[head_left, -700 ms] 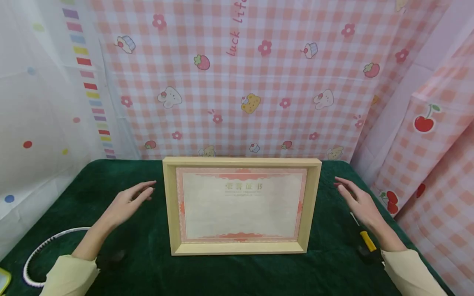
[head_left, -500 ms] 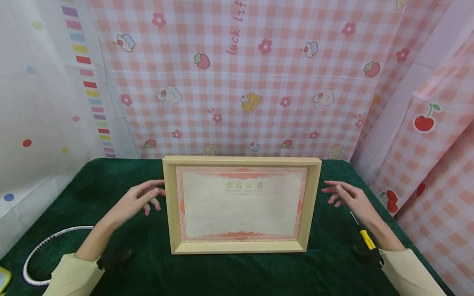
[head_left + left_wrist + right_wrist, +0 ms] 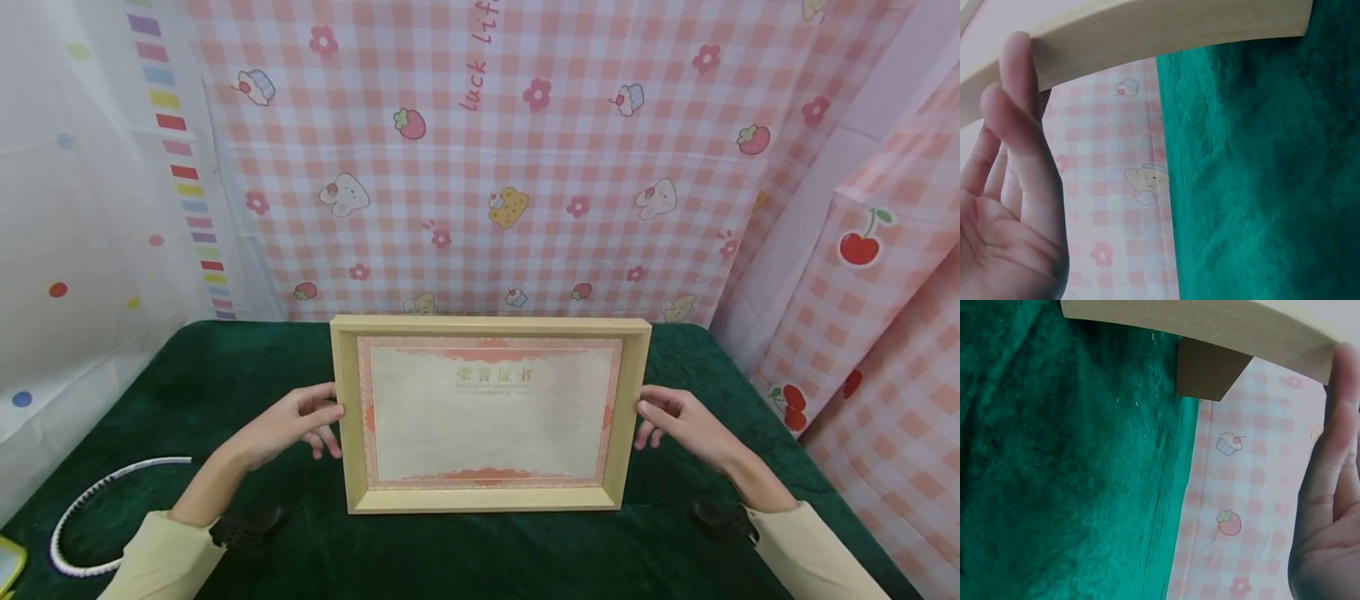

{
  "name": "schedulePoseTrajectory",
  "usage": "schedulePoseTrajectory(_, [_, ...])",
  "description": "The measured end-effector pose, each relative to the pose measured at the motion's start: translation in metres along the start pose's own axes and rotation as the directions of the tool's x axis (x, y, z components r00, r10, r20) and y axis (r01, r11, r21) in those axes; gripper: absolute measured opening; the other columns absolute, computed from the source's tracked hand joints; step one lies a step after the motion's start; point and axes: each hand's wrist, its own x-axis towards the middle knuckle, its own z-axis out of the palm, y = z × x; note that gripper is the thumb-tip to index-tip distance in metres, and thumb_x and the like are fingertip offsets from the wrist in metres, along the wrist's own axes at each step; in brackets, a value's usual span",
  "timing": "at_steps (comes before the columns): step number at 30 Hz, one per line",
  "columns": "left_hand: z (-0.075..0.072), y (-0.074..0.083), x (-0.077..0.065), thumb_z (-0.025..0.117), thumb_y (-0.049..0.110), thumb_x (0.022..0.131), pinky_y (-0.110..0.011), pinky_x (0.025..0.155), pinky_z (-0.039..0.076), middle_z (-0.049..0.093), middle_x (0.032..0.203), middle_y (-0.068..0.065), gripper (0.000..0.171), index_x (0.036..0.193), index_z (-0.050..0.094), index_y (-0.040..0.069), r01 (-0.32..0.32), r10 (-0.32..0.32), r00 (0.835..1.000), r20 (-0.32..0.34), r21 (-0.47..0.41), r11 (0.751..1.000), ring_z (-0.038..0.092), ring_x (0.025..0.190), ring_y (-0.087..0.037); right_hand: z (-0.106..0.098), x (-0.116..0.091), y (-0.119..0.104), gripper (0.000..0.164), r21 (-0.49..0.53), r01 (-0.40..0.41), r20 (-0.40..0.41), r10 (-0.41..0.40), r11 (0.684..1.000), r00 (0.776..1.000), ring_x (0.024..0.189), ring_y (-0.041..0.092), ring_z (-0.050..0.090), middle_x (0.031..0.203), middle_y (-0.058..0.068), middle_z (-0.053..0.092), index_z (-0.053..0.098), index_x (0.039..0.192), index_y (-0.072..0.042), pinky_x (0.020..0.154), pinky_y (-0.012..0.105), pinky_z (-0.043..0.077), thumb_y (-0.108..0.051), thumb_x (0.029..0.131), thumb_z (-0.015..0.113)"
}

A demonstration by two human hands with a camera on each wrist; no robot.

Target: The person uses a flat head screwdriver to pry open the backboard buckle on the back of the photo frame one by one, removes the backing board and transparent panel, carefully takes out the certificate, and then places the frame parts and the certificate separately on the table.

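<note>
There is one left hand (image 3: 288, 425) and one right hand (image 3: 690, 425), two hands in all, with two pale yellow sleeves (image 3: 165, 557) and two black wrist-worn devices (image 3: 251, 525). On one green-covered surface (image 3: 480, 554), there is one wooden picture frame (image 3: 483, 502) and one pink-bordered certificate (image 3: 487, 433). There is also one white curved cord-like object (image 3: 112, 478) and one yellow-rimmed object (image 3: 7, 567).

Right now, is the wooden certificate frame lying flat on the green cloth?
No, the wooden certificate frame stands on its lower edge, between the left hand and right hand.
</note>
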Motion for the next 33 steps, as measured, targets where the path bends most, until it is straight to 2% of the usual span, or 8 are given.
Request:
schedulePoseTrajectory(8, [0.003, 0.005, -0.002, 0.042, 0.014, 0.095, -0.043, 0.062, 0.049, 0.058, 0.102, -0.021, 0.036, 0.125, 0.036, -0.005, -0.007, 0.007, 1.0, -0.013, -0.011, 1.0, 0.061, 0.071, -0.036, 0.002, 0.0, 0.0, 0.03, -0.04, -0.039, -0.004, 0.038, 0.998, 0.999, 0.069, 0.029, 0.061, 0.091, 0.012, 0.063, 0.044, 0.12, 0.009, 0.061, 0.036, 0.049, -0.008, 0.096, 0.036])
schedulePoseTrajectory(18, [0.008, 0.007, -0.007, 0.042, 0.013, 0.095, -0.044, 0.063, 0.049, 0.056, 0.104, -0.024, 0.035, 0.123, 0.037, -0.006, -0.017, 0.015, 0.999, -0.035, -0.042, 0.999, 0.061, 0.074, -0.036, 0.004, -0.006, -0.009, 0.037, 0.046, -0.125, -0.026, 0.126, 0.991, 0.992, 0.076, 0.034, 0.061, 0.103, 0.022, 0.058, 0.037, 0.125, 0.012, 0.065, 0.043, 0.049, -0.012, 0.097, 0.036])
schedulePoseTrajectory(22, [0.009, 0.007, -0.01, 0.045, 0.008, 0.092, -0.044, 0.069, 0.048, 0.052, 0.111, -0.026, 0.039, 0.127, 0.034, -0.005, -0.053, 0.05, 0.998, -0.034, -0.107, 0.993, 0.06, 0.083, -0.037, 0.004, -0.009, -0.011, 0.033, 0.17, -0.044, -0.023, 0.049, 0.984, 0.999, 0.086, 0.031, 0.06, 0.112, 0.013, 0.057, 0.044, 0.128, -0.007, 0.071, 0.042, 0.047, -0.009, 0.097, 0.032])
schedulePoseTrajectory(24, [0.009, 0.007, -0.012, 0.047, 0.004, 0.091, -0.043, 0.073, 0.047, 0.051, 0.114, -0.024, 0.04, 0.129, 0.036, 0.0, -0.084, 0.083, 0.996, -0.011, -0.149, 0.985, 0.058, 0.089, -0.035, 0.003, -0.01, -0.01, 0.036, 0.287, 0.033, 0.005, -0.036, 0.957, 0.999, 0.091, 0.03, 0.058, 0.112, 0.01, 0.057, 0.046, 0.127, -0.012, 0.075, 0.041, 0.046, -0.007, 0.098, 0.026])
schedulePoseTrajectory(26, [0.01, 0.006, -0.013, 0.045, 0.0, 0.091, -0.04, 0.078, 0.045, 0.05, 0.117, -0.021, 0.037, 0.127, 0.039, 0.002, -0.11, 0.12, 0.992, 0.03, -0.212, 0.971, 0.056, 0.096, -0.032, 0.002, -0.01, -0.008, 0.04, 0.401, 0.088, 0.027, -0.107, 0.912, 0.994, 0.098, 0.027, 0.056, 0.114, 0.011, 0.056, 0.046, 0.128, -0.01, 0.078, 0.04, 0.044, -0.005, 0.098, 0.021])
schedulePoseTrajectory(28, [0.011, 0.007, -0.014, 0.039, -0.002, 0.092, -0.038, 0.081, 0.044, 0.044, 0.122, -0.024, 0.035, 0.127, 0.04, -0.002, -0.149, 0.172, 0.983, 0.063, -0.263, 0.953, 0.052, 0.103, -0.029, 0.002, -0.01, -0.008, 0.042, 0.444, 0.107, 0.024, -0.131, 0.889, 0.991, 0.104, 0.025, 0.053, 0.118, 0.013, 0.054, 0.046, 0.127, -0.002, 0.08, 0.037, 0.044, -0.006, 0.099, 0.015])
schedulePoseTrajectory(30, [0.014, 0.008, -0.014, 0.037, 0.001, 0.093, -0.037, 0.082, 0.043, 0.038, 0.126, -0.027, 0.032, 0.124, 0.041, -0.008, -0.161, 0.182, 0.982, 0.053, -0.279, 0.947, 0.047, 0.109, -0.026, 0.004, -0.01, -0.008, 0.042, 0.403, 0.085, -0.008, -0.089, 0.911, 0.996, 0.108, 0.019, 0.049, 0.121, 0.009, 0.052, 0.05, 0.121, 0.003, 0.08, 0.035, 0.045, -0.009, 0.099, 0.016])
schedulePoseTrajectory(33, [0.022, 0.008, -0.012, 0.04, 0.011, 0.095, -0.035, 0.081, 0.044, 0.033, 0.132, -0.027, 0.032, 0.118, 0.047, -0.01, -0.144, 0.141, 0.989, -0.037, -0.138, 0.98, 0.046, 0.111, -0.022, 0.008, -0.009, -0.008, 0.036, 0.254, -0.013, -0.073, 0.032, 0.967, 0.997, 0.109, 0.013, 0.048, 0.122, 0.002, 0.05, 0.056, 0.111, 0.006, 0.078, 0.031, 0.046, -0.014, 0.099, 0.028])
